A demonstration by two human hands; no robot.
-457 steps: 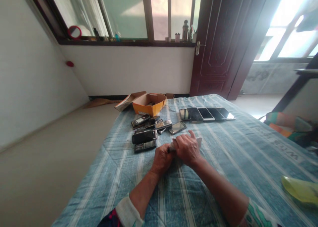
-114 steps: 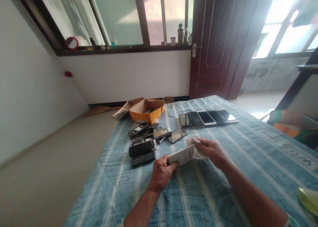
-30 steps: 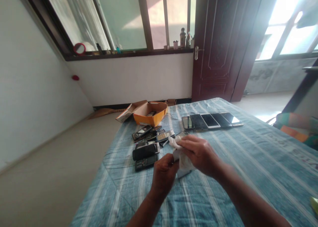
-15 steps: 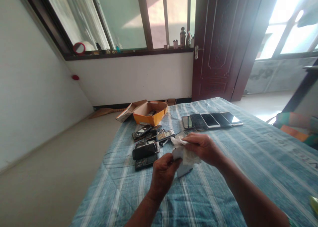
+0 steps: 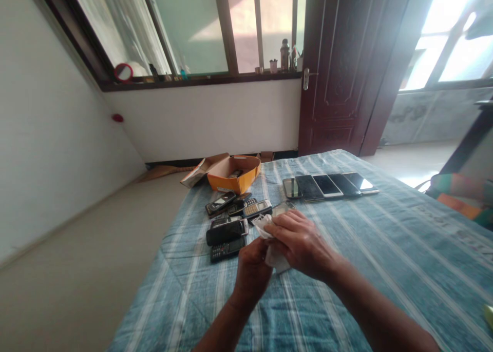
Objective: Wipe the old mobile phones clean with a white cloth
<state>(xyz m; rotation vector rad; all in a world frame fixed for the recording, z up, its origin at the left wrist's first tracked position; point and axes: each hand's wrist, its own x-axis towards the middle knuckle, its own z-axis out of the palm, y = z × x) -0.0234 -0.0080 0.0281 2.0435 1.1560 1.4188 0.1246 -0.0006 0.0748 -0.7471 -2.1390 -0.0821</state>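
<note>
My left hand [image 5: 253, 267] is closed on a pale, flat object that looks like a phone; my fingers and a white cloth hide most of it. Against it, my right hand [image 5: 302, 241] presses the crumpled white cloth [image 5: 262, 226], fingers bent over the top. Below the hands a pale flat surface [image 5: 280, 262] shows, partly covered. Just left of my hands lies a pile of old keypad phones, among them a black one [image 5: 223, 233] and a silver one [image 5: 258, 208]. A greyish, see-through-looking piece [image 5: 283, 207] lies beyond my right hand.
Several touchscreen phones [image 5: 327, 186] lie side by side at the far right of the blue striped bedcover [image 5: 370, 270]. An open orange box [image 5: 234, 182] stands at the bed's far left edge. Behind are a window ledge [image 5: 204, 81] and a dark red door [image 5: 342, 70].
My right hand has moved down and left with the cloth, now covering more of the object in my left hand. The left hand stays nearly in place.
</note>
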